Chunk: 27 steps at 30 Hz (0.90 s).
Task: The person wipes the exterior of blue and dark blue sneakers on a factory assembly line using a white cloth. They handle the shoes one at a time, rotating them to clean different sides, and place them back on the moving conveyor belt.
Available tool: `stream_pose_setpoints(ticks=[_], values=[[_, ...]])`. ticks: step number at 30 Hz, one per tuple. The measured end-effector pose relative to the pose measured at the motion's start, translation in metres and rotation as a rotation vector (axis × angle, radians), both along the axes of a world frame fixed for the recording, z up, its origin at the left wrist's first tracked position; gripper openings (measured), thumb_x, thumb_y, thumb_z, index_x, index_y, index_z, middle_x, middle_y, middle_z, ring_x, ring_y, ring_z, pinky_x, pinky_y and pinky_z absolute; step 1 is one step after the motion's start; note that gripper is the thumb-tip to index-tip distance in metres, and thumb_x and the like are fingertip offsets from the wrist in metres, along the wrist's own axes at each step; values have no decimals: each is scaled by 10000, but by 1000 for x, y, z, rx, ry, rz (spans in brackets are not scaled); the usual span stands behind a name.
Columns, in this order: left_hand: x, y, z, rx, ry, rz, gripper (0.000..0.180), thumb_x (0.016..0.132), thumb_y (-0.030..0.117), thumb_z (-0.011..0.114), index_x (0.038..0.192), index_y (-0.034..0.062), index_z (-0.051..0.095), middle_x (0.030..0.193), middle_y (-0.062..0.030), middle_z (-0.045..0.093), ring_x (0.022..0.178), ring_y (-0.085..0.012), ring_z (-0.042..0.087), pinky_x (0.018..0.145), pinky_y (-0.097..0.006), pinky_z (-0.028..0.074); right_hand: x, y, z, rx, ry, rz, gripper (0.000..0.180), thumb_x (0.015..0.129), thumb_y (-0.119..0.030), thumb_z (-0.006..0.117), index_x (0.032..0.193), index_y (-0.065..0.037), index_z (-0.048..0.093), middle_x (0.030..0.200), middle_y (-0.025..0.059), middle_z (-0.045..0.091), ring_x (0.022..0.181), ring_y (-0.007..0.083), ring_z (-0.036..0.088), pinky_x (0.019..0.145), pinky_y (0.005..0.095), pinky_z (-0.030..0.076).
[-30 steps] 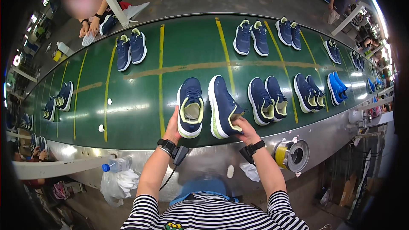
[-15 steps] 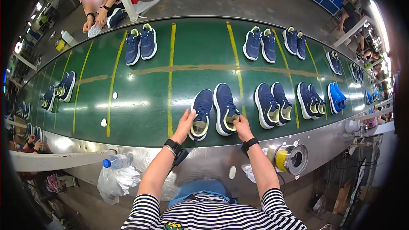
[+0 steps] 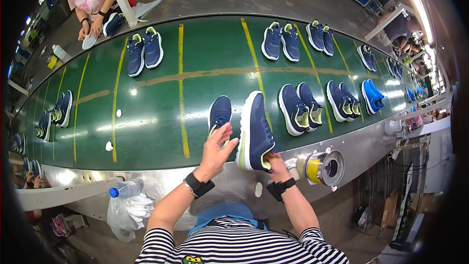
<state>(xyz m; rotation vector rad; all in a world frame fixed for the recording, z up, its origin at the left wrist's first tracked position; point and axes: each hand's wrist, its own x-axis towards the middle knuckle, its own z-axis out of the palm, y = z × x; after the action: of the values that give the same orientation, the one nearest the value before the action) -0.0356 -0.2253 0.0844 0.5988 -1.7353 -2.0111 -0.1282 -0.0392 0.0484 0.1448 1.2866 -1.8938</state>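
Note:
My right hand (image 3: 277, 167) grips a navy sneaker (image 3: 251, 132) by its heel opening. That shoe is raised and tilted, so its white and pale green sole edge faces left. Its mate, another navy sneaker (image 3: 221, 111), lies toe-away on the green conveyor belt (image 3: 151, 117). My left hand (image 3: 218, 150) is open in front of this second shoe, fingers apart and partly covering its heel end. Between my left fingers and the raised shoe's sole there is a small gap.
More navy pairs (image 3: 294, 110) and a bright blue pair (image 3: 372, 96) stand along the belt to the right; others (image 3: 145, 51) are on the far side. A tape roll (image 3: 325, 167) and a plastic bottle (image 3: 126, 189) sit by the near edge. Across the belt, a person (image 3: 90, 2) handles a shoe.
My right hand has lifted and tilted the right-hand sneaker off the belt. My left hand has come off the side of the other shoe and moved inward. The view has shifted slightly.

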Motion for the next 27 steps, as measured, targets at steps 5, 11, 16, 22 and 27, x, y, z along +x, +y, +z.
stream_pose_setpoints(ticks=[5, 11, 16, 22, 27], values=[[-11, 7, -6, 139, -52, -68, 529, 786, 104, 627, 1237, -40, 391, 1142, -170, 508, 1058, -207, 504, 896, -304, 415, 6, 2, 5, 1, 54, 11, 348, 783, 27, 456, 1126, -15, 491, 1055, 85, 564, 923, 191, 574, 793, 304, 473], [-21, 11, -11, 231, -20, -91, 546, 794, 111, 620, 1235, -81, 361, 1165, -200, 489, 1066, -223, 498, 906, -311, 407, 13, 2, 9, 33, 117, 25, 264, 783, 17, 470, 1035, -2, 544, 960, 64, 599, 843, 147, 588, 730, 268, 473], [-23, 12, -10, 316, -14, -129, 552, 807, 92, 600, 1248, -97, 326, 1176, -197, 483, 1081, -220, 488, 918, -302, 396, 24, -3, 14, 141, 328, 12, 352, 794, -14, 536, 1141, 16, 483, 1032, 58, 570, 915, 114, 546, 783, 242, 434], [-19, 10, -19, 324, -40, -135, 472, 831, 54, 557, 1246, -61, 362, 1197, -147, 479, 1073, -180, 493, 920, -280, 395, 30, -15, 25, 334, 716, 7, 454, 811, -14, 526, 1250, -10, 410, 1128, 109, 518, 1002, 171, 512, 860, 276, 397], [-11, 5, -24, 99, -173, -105, 442, 816, 28, 548, 1226, -40, 398, 1157, -135, 489, 1045, -191, 506, 887, -273, 416, 22, -18, 21, 600, 993, 34, 482, 783, 17, 490, 1255, -45, 414, 1151, 165, 477, 1061, 279, 482, 896, 331, 379]])
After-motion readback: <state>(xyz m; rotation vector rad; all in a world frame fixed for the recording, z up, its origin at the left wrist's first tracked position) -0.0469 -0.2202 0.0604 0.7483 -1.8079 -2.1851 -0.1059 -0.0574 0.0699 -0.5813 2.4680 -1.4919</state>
